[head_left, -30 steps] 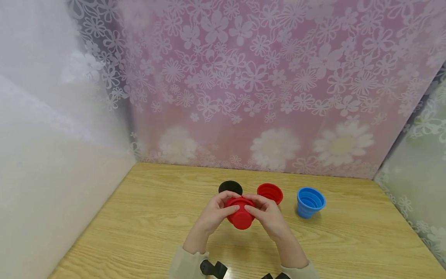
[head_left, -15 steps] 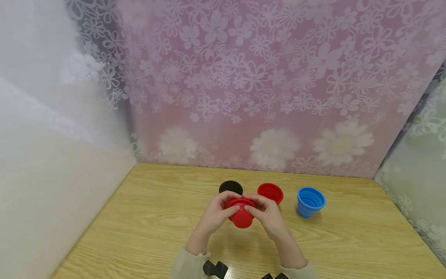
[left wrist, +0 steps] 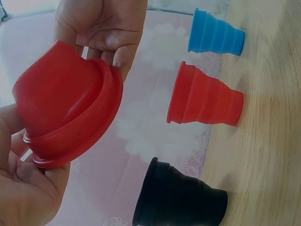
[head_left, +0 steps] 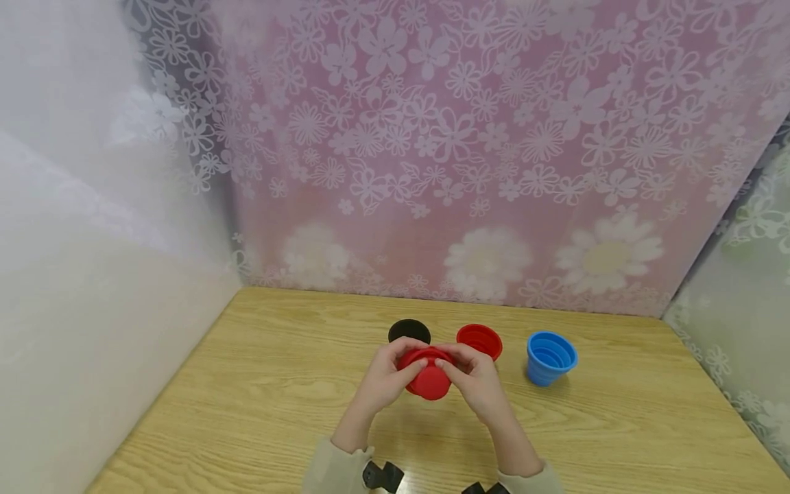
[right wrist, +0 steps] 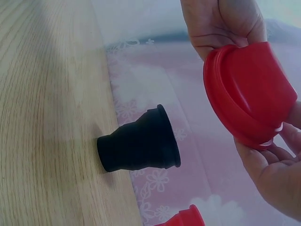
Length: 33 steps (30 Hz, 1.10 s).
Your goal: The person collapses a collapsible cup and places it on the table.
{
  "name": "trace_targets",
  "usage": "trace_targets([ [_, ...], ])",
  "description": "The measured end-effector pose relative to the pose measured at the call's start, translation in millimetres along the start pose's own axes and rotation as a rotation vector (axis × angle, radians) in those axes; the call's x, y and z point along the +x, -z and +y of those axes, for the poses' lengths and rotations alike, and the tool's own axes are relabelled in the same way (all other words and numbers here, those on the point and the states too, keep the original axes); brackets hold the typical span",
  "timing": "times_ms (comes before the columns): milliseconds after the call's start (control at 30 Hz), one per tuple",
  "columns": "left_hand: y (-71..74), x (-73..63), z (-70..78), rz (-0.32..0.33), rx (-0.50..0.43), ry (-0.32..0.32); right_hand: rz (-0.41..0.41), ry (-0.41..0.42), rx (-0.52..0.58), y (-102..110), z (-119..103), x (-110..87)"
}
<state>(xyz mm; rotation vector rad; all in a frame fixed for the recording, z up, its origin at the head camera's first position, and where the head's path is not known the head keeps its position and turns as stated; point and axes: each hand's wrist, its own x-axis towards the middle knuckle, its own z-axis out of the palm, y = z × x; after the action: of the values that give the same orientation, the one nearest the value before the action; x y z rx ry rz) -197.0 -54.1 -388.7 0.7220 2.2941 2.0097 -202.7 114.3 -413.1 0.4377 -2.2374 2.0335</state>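
Observation:
A red collapsible cup (head_left: 434, 385), partly folded in on itself, is held above the table between both hands with its base turned toward me. My left hand (head_left: 381, 376) grips its left side, thumb on the near wall and fingers round the rim. On the other side, my right hand (head_left: 480, 385) pinches it the same way. The wrist views show the held cup (left wrist: 66, 94) with its wall bent and dented under the thumbs. Beyond the hands stand a black cup (head_left: 409, 332), a second red cup (head_left: 479, 341) and a blue cup (head_left: 549, 358), all upright.
The cups stand on a light wood-grain table (head_left: 259, 384). A pink flowered curtain (head_left: 395, 158) hangs behind it, with a white sheet (head_left: 92, 288) on the left and another flowered panel (head_left: 753, 274) on the right.
The held cup's base has shifted slightly up and in toward the rim as the thumbs press on it. Both hands keep their grip; the three standing cups stay put.

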Motion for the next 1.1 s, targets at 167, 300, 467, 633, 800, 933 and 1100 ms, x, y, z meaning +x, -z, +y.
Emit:
trace_targets([
  [167, -3.9, 0.4, 2.3, 0.042, 0.028, 0.017, 0.045, 0.009, -0.028, -1.0, -0.1, 0.1],
  [300, -6.0, 0.8, 0.9, 0.067, 0.027, 0.006, 0.076, 0.002, -0.045, -1.4, -1.4, -0.3],
  [467, -5.0, 3.7, -13.6, 0.087, -0.092, 0.036, 0.094, 0.0, -0.054, -1.9, -5.0, -1.6],
  [633, -2.4, 4.6, -23.3, 0.042, -0.194, 0.073, 0.117, -0.001, -0.056, 0.4, -10.3, -1.1],
  [800, 1.9, 3.5, -23.3, -0.059, -0.268, 0.028, 0.122, -0.016, -0.019, 3.7, -11.0, 0.5],
  [933, 5.7, 2.8, -23.1, -0.118, -0.305, 0.003, 0.125, -0.033, 0.006, 4.6, -11.0, 0.6],
  [1100, 5.5, 2.0, -20.0, -0.14, -0.322, -0.027, 0.136, -0.05, 0.019, 5.2, -9.5, 0.0],
])
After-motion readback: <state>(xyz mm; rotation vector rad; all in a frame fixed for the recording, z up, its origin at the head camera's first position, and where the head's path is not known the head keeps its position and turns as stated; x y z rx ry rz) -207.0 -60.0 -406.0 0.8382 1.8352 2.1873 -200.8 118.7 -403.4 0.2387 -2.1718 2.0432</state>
